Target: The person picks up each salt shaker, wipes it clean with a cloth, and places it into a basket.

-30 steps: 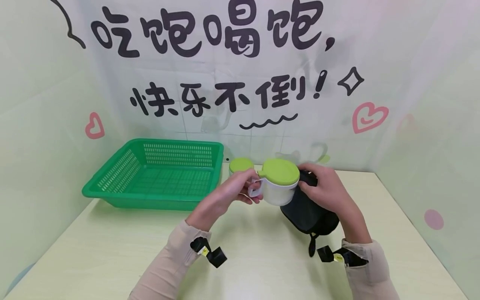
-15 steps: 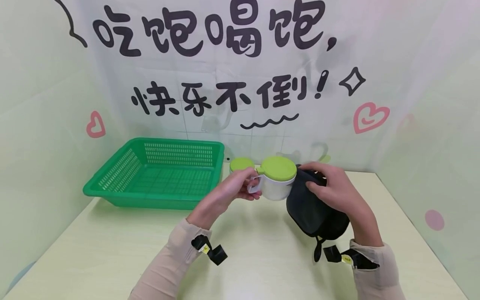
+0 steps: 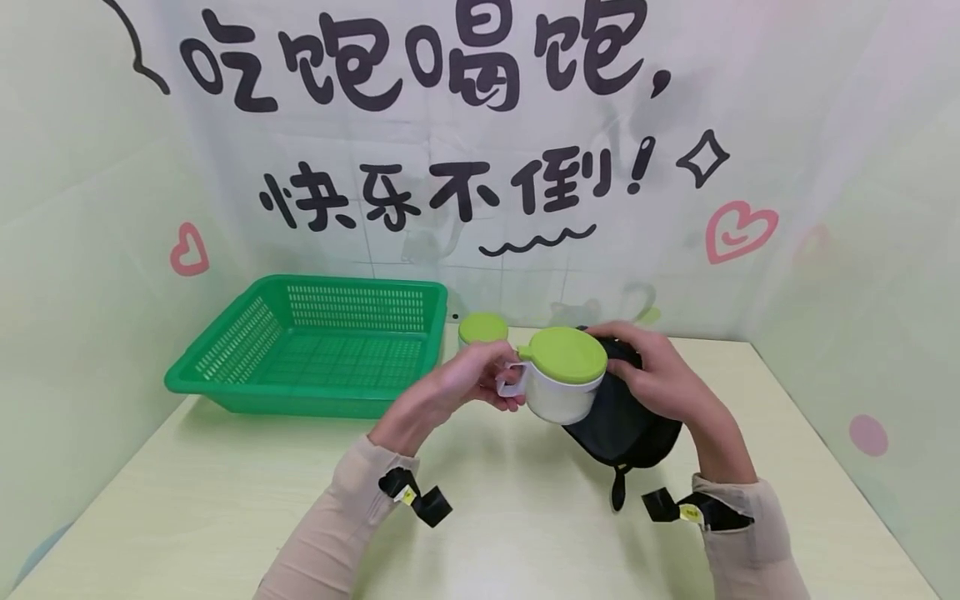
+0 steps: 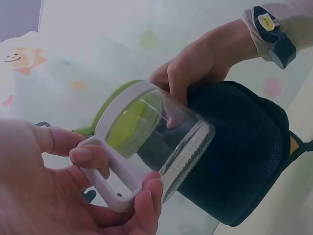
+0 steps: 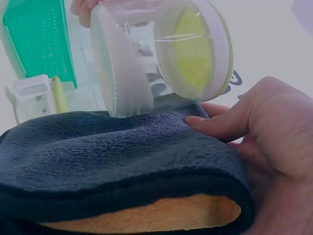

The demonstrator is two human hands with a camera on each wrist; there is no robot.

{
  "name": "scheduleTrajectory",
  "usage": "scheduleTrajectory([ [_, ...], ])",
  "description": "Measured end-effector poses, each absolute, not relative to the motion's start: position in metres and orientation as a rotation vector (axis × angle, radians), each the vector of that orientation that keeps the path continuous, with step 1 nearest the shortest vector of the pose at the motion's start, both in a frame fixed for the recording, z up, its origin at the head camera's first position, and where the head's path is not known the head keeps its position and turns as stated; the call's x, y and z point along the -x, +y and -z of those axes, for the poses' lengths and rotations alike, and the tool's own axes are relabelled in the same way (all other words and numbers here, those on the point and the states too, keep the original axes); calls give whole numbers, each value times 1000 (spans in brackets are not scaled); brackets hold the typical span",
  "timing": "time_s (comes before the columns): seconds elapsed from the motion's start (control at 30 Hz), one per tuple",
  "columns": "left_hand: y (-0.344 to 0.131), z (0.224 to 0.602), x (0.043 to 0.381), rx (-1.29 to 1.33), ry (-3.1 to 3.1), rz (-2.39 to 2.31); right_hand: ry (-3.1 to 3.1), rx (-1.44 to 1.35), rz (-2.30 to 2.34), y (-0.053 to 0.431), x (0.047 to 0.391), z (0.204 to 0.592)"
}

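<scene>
A clear seasoning jar (image 3: 562, 396) with a green lid and some white contents is held tilted above the table. My left hand (image 3: 483, 375) grips its white handle (image 4: 110, 176), fingers curled through and around the loop. On the jar's other side, my right hand (image 3: 660, 371) pinches a dark plush cleaning mitt (image 3: 622, 425), thumb on top in the right wrist view. The mitt (image 5: 112, 152) lies against the jar's side wall; its orange lining (image 5: 161, 215) shows at the opening, and a hanging loop (image 3: 618, 490) dangles from it.
At the back left stands a green plastic basket (image 3: 360, 407) with slotted walls. A second green-lidded container (image 3: 483, 327) stands behind my left hand, near the wall. Printed cloth (image 3: 450, 292) hangs along the back of the pale table (image 3: 510, 533).
The mitt swings right off the jar's side by half a second ago, then comes back left against it. The jar now sits slightly lower and nearer, still held by its handle.
</scene>
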State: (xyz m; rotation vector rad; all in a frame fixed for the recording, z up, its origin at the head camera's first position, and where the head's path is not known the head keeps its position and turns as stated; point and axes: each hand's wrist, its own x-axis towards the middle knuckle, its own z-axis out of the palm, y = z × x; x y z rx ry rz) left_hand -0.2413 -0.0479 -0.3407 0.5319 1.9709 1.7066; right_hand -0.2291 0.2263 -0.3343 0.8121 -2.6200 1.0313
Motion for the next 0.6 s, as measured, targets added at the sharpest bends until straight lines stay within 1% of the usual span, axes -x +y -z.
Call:
scheduleTrajectory([
  [0.27,-51,343,245,-574,1866,-1686,-2671,-965,-1147,231,229,334],
  [0.6,-53,348,247,-679,1689,-1688,-2577,-1261,-1470,233,229,336],
])
